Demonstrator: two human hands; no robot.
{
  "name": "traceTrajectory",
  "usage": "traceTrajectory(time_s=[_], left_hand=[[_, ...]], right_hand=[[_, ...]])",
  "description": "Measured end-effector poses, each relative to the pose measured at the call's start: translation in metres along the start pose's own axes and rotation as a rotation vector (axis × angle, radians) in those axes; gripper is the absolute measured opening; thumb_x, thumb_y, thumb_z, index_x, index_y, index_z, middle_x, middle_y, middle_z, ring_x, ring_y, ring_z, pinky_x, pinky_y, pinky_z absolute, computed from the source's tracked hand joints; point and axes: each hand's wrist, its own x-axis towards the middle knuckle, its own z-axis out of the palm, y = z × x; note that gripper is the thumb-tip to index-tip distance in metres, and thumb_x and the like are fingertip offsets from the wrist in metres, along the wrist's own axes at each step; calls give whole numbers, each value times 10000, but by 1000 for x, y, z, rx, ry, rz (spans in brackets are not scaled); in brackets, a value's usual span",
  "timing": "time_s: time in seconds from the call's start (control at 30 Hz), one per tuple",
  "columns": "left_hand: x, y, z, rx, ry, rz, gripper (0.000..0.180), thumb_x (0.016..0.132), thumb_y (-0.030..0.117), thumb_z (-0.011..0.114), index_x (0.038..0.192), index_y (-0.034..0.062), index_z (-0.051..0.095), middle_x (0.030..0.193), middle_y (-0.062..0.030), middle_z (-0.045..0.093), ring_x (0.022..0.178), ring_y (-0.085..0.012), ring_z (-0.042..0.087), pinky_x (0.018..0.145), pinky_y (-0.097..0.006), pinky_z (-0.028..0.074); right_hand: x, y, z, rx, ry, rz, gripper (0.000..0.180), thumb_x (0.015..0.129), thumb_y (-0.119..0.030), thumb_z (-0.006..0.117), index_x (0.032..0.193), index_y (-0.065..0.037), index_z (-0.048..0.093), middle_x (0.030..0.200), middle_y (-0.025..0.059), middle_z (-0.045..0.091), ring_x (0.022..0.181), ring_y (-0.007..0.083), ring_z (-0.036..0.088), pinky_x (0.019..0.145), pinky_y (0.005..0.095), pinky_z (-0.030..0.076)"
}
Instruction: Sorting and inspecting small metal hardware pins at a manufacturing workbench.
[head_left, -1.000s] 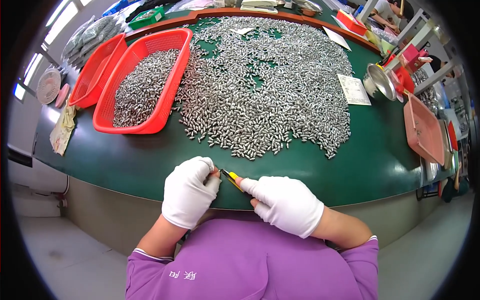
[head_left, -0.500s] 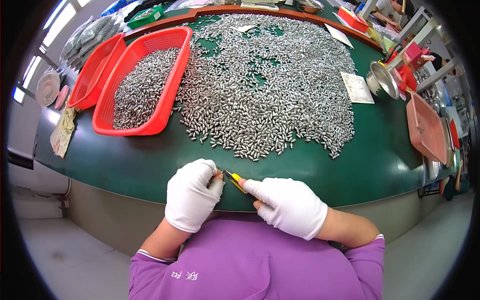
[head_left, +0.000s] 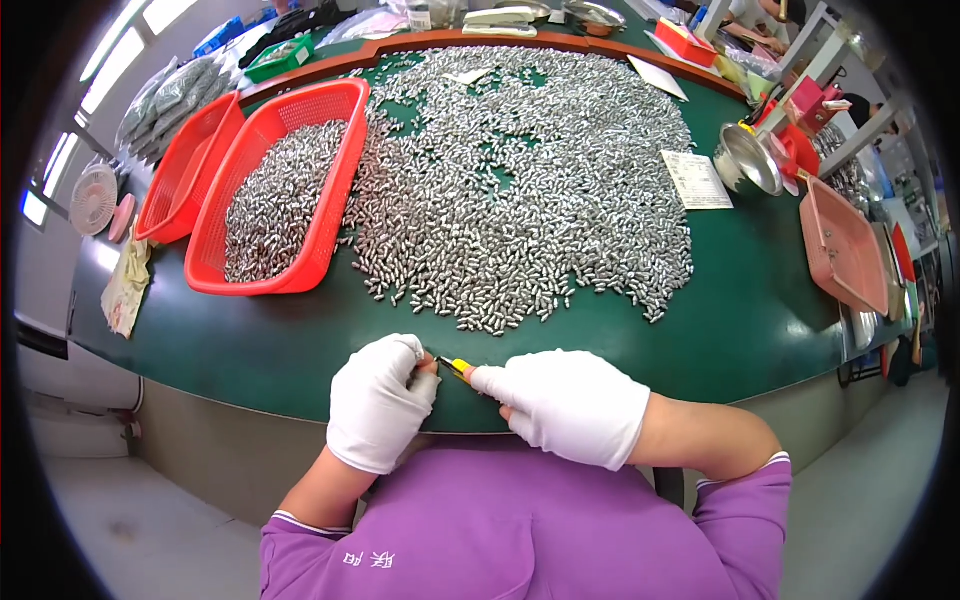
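Left hand (head_left: 378, 400): white-gloved, fingers curled shut near the green table's near edge, pinching something too small to identify.
Right hand (head_left: 565, 402): white-gloved, closed around a small yellow-handled cutting tool (head_left: 459, 367), tip aimed at the left fingertips.
Tool position: between both hands, just above the table edge.
Green round table (head_left: 250, 345): wooden-rimmed, covered by a wide heap of small silver metal pieces (head_left: 520, 190).
Red plastic basket (head_left: 325, 215): left of the heap, partly filled with the same pieces.
Far right: pink plastic tray (head_left: 840, 250), metal scoop (head_left: 748, 160).
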Motion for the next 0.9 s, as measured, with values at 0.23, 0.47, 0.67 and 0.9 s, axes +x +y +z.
traceTrajectory(time_s=[0.23, 0.47, 0.67, 0.9], left_hand=[[18, -15, -17, -614, -166, -318, 40, 870, 60, 585, 893, 51, 553, 749, 3, 520, 645, -89, 477, 611, -243, 417], [89, -7, -17, -1345, -392, -328, 201, 877, 197, 650, 969, 117, 490, 945, -22, 577, 714, -77, 478, 646, -208, 403], [106, -20, 1, -1571, -394, -358, 135, 925, 73, 582, 1043, 92, 519, 952, -39, 585, 734, -80, 519, 677, -207, 443], [102, -40, 13, -1799, -482, -362, 126, 943, 69, 602, 1059, 81, 553, 972, -58, 589, 744, -93, 527, 699, -223, 454]], right_hand=[[-41, 37, -39, -470, 921, 187, 527, 738, 15, 676, 1248, -115, 658, 724, 104, 563, 617, 293, 562, 579, 397, 480], [-100, 143, -61, -778, 620, 983, 323, 817, -192, 689, 1138, -158, 665, 910, 116, 600, 854, 301, 622, 746, 432, 534], [-23, 90, -66, -413, 739, 184, 198, 786, -136, 729, 984, -136, 706, 907, 79, 655, 845, 282, 635, 759, 386, 518], [75, 88, -45, -423, 404, 168, 116, 819, -207, 677, 878, -107, 663, 817, 101, 629, 821, 308, 630, 746, 424, 508]])
